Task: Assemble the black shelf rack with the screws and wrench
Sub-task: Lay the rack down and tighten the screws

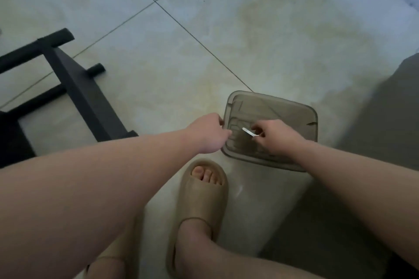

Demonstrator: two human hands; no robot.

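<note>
Two grips are working at a smoky translucent container that is sitting on the tiled floor. The right grip is pinching a small pale wrench above the container's inside. The left grip is meeting the container's left rim; whether it is clasping the rim I cannot tell. The black shelf rack is lying on the floor, well apart to the left. A tan slipper is standing just beside the container.
</note>
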